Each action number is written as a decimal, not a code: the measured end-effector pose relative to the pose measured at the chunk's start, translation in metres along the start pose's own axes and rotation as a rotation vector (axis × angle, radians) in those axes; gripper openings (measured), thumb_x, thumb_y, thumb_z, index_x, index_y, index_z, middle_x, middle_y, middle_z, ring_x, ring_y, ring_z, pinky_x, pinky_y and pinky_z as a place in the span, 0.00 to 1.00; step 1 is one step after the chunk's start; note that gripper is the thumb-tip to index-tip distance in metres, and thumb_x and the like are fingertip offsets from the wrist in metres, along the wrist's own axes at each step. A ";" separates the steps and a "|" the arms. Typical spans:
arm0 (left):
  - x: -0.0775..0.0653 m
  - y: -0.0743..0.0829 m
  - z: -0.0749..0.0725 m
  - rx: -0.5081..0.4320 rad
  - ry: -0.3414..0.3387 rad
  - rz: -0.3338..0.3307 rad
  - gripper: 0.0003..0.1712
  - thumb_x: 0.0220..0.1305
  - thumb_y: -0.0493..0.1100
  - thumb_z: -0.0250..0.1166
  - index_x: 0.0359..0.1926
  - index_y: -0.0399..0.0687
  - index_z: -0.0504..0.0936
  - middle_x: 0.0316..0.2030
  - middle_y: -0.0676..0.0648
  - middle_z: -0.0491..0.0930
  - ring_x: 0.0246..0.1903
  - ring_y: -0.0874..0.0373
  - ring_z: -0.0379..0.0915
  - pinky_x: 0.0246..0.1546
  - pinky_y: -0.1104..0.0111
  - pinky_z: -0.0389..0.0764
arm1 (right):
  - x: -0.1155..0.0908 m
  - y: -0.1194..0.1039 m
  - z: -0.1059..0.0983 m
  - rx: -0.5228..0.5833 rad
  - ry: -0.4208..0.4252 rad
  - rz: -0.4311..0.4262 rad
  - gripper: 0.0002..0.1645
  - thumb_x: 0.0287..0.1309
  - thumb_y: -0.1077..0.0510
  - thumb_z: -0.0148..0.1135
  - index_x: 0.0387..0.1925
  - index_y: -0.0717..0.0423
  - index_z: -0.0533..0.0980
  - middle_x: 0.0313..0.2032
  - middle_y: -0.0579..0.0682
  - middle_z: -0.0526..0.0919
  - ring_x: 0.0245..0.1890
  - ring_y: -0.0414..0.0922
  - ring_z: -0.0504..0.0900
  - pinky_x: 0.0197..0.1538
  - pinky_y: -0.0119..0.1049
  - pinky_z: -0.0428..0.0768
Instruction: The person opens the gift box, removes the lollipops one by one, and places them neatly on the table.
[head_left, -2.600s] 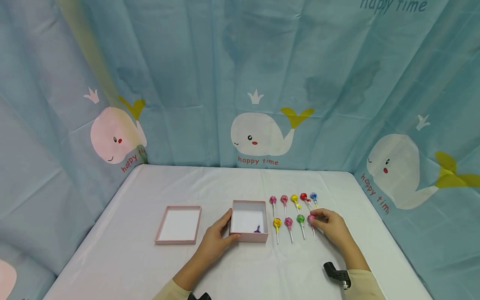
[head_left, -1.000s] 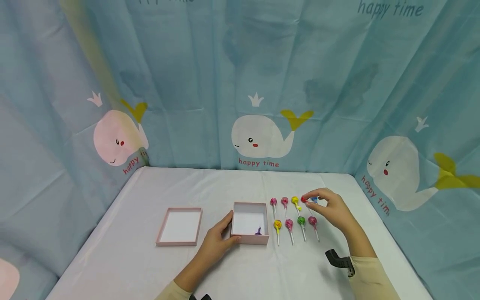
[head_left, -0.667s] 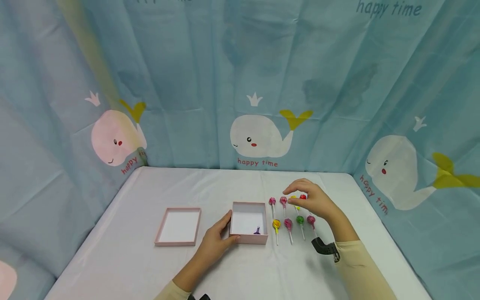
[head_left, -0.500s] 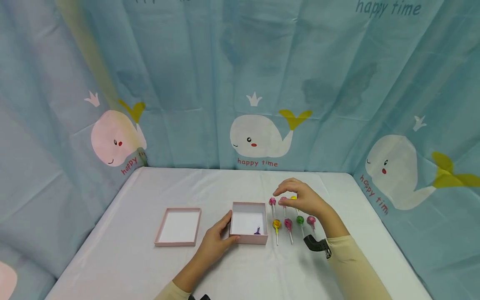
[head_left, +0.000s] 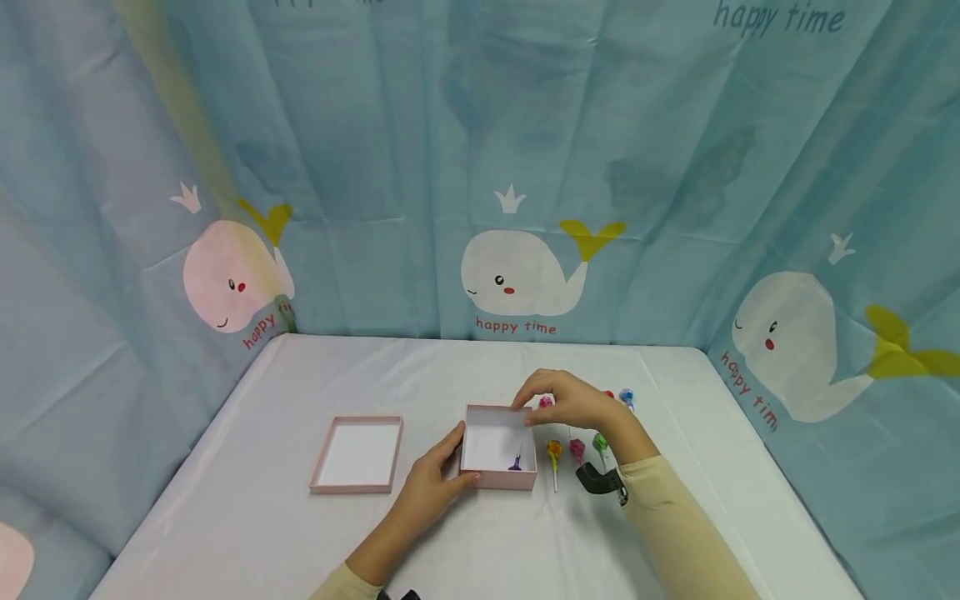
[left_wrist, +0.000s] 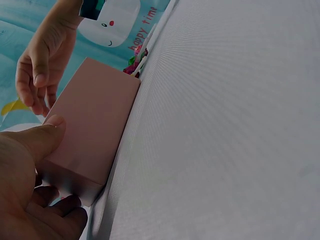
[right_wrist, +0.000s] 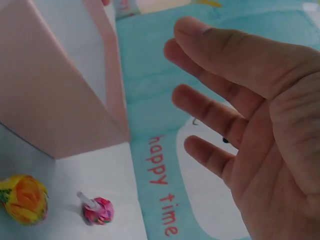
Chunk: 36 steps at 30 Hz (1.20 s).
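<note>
My left hand (head_left: 432, 483) grips the front left corner of an open pink box (head_left: 506, 480), thumb at the front and fingers along the left side. In the left wrist view the box's outer wall (left_wrist: 95, 120) fills the space beside my thumb. A small purple-wrapped piece (head_left: 515, 463) sits in the front right of the white interior. Over the box's right rim hovers my right hand (head_left: 573, 406), fingers loosely bent and thumb apart. Nothing lies between them in the right wrist view. Wrapped lollipops, including a yellow one (head_left: 554, 451), lie in two rows, partly hidden by that arm.
The pink-edged lid (head_left: 357, 454) lies to the left of the box, its white inside facing up. A red lollipop (head_left: 608, 393) and a blue lollipop (head_left: 627, 397) show behind my right hand. A blue whale-print curtain (head_left: 375, 208) borders the white-covered table (head_left: 360, 542).
My right hand first touches the front-row pink lollipop at the right end, then the red lollipop, and moves left, empty, to the box. The pink lollipop's stick has turned slightly. My left hand stays put.
</note>
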<state>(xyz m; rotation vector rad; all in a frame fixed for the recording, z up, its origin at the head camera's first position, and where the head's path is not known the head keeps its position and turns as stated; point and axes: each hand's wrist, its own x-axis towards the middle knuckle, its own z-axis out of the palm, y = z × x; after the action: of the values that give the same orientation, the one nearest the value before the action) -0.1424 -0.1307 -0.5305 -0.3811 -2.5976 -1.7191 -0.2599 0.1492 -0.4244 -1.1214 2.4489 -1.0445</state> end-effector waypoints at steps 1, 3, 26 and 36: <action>0.000 0.000 0.000 -0.002 -0.003 0.001 0.53 0.60 0.51 0.76 0.80 0.49 0.58 0.78 0.47 0.58 0.77 0.48 0.53 0.75 0.56 0.61 | 0.002 0.001 0.002 0.002 -0.020 0.004 0.13 0.58 0.54 0.76 0.44 0.34 0.88 0.48 0.33 0.85 0.55 0.39 0.80 0.64 0.56 0.79; 0.000 0.001 0.000 -0.004 -0.007 0.006 0.52 0.61 0.49 0.76 0.80 0.49 0.58 0.78 0.47 0.58 0.77 0.48 0.53 0.75 0.57 0.61 | 0.005 0.002 0.006 0.006 -0.056 0.006 0.14 0.58 0.54 0.77 0.44 0.32 0.87 0.49 0.33 0.85 0.55 0.39 0.79 0.64 0.59 0.78; 0.001 0.000 -0.002 -0.003 -0.017 0.009 0.53 0.60 0.54 0.75 0.80 0.53 0.58 0.78 0.49 0.58 0.77 0.51 0.53 0.74 0.58 0.62 | 0.022 0.007 0.041 -0.064 -0.267 0.132 0.11 0.54 0.55 0.79 0.38 0.34 0.88 0.46 0.28 0.84 0.56 0.37 0.77 0.68 0.49 0.76; 0.000 0.002 -0.002 -0.009 -0.014 0.007 0.53 0.60 0.53 0.75 0.80 0.50 0.58 0.78 0.48 0.58 0.77 0.50 0.53 0.74 0.57 0.63 | 0.021 0.004 0.050 -0.214 -0.310 0.137 0.15 0.51 0.56 0.80 0.33 0.26 0.88 0.41 0.24 0.82 0.54 0.39 0.69 0.57 0.39 0.75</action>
<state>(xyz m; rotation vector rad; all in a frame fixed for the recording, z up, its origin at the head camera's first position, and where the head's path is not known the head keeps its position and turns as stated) -0.1420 -0.1317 -0.5284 -0.4035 -2.5964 -1.7327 -0.2515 0.1104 -0.4617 -1.0663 2.3828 -0.5330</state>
